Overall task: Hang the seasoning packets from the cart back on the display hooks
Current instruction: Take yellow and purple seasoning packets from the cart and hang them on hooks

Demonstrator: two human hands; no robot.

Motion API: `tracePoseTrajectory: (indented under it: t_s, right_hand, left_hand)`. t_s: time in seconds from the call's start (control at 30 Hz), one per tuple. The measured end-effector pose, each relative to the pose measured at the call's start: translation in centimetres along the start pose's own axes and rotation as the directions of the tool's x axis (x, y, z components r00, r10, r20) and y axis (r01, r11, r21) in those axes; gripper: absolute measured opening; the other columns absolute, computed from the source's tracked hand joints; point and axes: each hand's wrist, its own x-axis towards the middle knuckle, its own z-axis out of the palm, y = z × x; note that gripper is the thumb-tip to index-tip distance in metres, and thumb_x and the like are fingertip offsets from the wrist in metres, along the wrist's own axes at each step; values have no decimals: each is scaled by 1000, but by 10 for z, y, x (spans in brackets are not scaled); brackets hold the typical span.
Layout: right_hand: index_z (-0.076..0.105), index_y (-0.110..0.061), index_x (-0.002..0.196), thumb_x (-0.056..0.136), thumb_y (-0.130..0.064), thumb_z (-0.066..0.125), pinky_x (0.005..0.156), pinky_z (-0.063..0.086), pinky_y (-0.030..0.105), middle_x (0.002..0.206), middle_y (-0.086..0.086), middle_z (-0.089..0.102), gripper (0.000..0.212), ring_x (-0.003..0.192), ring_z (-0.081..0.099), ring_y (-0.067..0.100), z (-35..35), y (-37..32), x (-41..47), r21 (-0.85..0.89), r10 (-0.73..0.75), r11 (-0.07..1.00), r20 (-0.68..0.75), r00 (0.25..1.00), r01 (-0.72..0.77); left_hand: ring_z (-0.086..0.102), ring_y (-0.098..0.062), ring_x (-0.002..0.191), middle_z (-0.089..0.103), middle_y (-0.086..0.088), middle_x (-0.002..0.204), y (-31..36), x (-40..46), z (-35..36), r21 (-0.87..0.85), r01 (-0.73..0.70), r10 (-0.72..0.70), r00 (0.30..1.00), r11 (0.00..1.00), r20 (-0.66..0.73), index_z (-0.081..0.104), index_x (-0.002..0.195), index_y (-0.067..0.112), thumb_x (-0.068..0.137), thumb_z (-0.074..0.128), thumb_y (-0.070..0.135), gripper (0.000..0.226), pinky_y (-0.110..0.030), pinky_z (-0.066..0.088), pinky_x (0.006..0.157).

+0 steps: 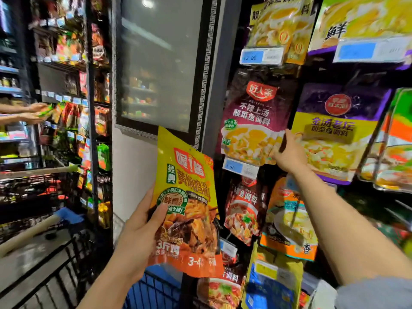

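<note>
In a shop aisle, the left hand (136, 237) grips a yellow seasoning packet (187, 204), the right hand (289, 157) grasps hanging dark-red packets (256, 121) above it.

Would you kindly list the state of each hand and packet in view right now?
left hand: grips the yellow packet
yellow packet: held upright, off any hook
right hand: touches the lower edge of the maroon packets
maroon packets: hanging on the display
purple packet: hanging beside them

Display hooks hidden behind packets; cart (66, 253) blurred, cropped.
</note>
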Motion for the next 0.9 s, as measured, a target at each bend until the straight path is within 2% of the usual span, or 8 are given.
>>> tracePoseTrajectory:
  t_s: [0.13,0.23,0.33,0.43,0.53,0.63,0.77,0.9]
  right_hand:
    - [37,-16,147,93,-25,65,86,41,29,133,10,58,62,118,57,29,-37,-15,-56,108,-161,980,-76,984,168]
    - [41,-24,144,92,-29,67,83,41,15,135,4,56,58,118,56,17,-71,-22,-107,237,-195,951,-38,980,198]
    - [29,-41,142,93,-30,62,74,45,5,116,-8,64,61,101,60,-6,-107,-21,-170,454,-78,889,270,960,-56]
    - [31,-30,144,82,-20,65,61,45,8,76,-20,69,71,69,63,-9,-134,3,-227,601,26,746,402,915,-285]
    - [40,-35,140,54,-13,83,68,50,16,82,-16,71,99,82,66,3,-166,42,-266,689,168,651,280,945,-319]
    - [36,-39,140,27,-34,99,73,54,19,102,-14,73,129,94,68,2,-210,72,-286,649,273,715,83,958,-260]
    - [30,-29,142,68,13,77,73,47,5,110,-35,55,97,88,59,-22,-259,93,-305,534,283,827,-125,951,-176]
    - [34,-42,138,75,10,74,88,48,13,125,-31,52,92,109,55,-15,-275,146,-318,502,323,841,-164,932,-203]
  left_hand:
    - [68,6,65,71,28,74,4,-17,26,-30,7,-4,998,1000,69,54,105,42,100,43,9,35,-17,53,47]
    - [73,-7,69,75,18,80,-4,-27,48,-97,59,-47,991,994,123,57,106,41,96,49,18,27,-35,59,50]
    - [70,-29,102,72,1,117,-16,-33,73,-195,64,-33,987,979,160,59,123,41,82,56,29,43,-57,56,80]
    - [62,-32,117,68,2,125,-27,-45,113,-226,79,-17,964,971,265,64,111,53,81,56,32,37,-64,44,97]
    - [67,-27,112,69,3,124,-49,-58,160,-208,162,-60,903,965,426,61,118,49,83,56,29,40,-60,49,95]
    - [61,-22,121,61,11,135,-72,-78,199,-100,179,-90,813,979,575,52,127,56,86,59,33,47,-57,45,103]
    - [62,-16,118,54,19,136,-92,-100,244,7,228,-173,715,974,677,43,118,65,98,54,24,47,-45,54,94]
    - [61,-22,121,55,14,138,-117,-106,281,89,164,-176,659,982,731,39,128,63,96,56,31,49,-54,52,97]
